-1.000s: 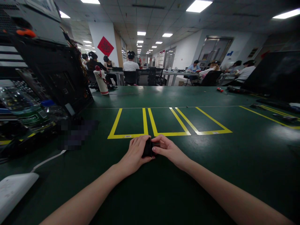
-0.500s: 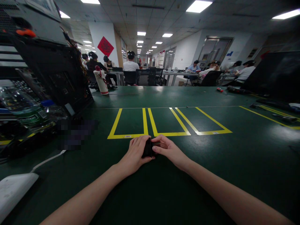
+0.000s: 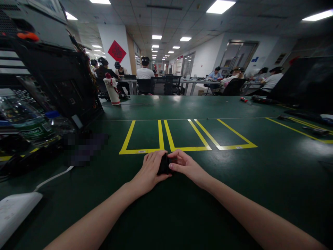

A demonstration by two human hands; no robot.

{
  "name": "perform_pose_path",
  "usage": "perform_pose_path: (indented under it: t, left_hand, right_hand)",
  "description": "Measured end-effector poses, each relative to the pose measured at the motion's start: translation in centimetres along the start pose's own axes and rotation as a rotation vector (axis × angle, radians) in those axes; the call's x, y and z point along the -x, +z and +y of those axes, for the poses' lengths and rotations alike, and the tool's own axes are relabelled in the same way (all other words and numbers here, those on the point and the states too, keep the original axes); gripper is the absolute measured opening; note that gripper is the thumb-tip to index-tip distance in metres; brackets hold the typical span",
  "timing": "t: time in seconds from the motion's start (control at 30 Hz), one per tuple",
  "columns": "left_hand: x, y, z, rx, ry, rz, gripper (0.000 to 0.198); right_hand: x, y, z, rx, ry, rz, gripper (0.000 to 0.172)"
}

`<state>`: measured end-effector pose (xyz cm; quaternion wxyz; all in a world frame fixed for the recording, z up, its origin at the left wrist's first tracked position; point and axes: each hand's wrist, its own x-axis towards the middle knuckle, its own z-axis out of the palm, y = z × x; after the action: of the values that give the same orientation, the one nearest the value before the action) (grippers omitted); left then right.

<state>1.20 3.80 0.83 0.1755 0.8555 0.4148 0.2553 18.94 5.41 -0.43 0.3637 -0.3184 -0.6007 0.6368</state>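
Note:
My left hand [image 3: 149, 171] and my right hand [image 3: 187, 166] meet on the green table [image 3: 234, 180], just in front of the yellow marked boxes [image 3: 166, 139]. Between them sits a small black object [image 3: 164, 164], mostly hidden by my fingers. The left hand's fingers curl over its left side and the thumb presses beneath it. My right thumb and fingers pinch its right side. I cannot make out what the black object is.
A black computer case [image 3: 59, 83] with wiring stands at the left, with plastic water bottles [image 3: 26, 119] in front. A white device [image 3: 15, 211] with a cable lies near left. A white flask [image 3: 112, 91] stands further back. Tools [image 3: 262, 100] lie far right. Several people sit at distant desks.

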Motion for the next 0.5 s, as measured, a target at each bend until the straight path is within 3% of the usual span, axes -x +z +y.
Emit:
perform_pose_path:
  t: [0.13, 0.37, 0.5]
  left_hand:
    - [-0.01, 0.05, -0.04, 0.009, -0.009, -0.009, 0.053]
    - [-0.07, 0.19, -0.04, -0.002, 0.000, -0.001, 0.050]
    - [-0.04, 0.15, -0.01, 0.000, -0.005, -0.009, 0.052]
  right_hand:
    - [-0.01, 0.06, 0.08, 0.077, 0.015, 0.043, 0.029]
    - [-0.04, 0.00, 0.16, -0.001, -0.034, -0.026, 0.037]
    - [0.00, 0.15, 0.09, -0.008, -0.031, 0.006, 0.026]
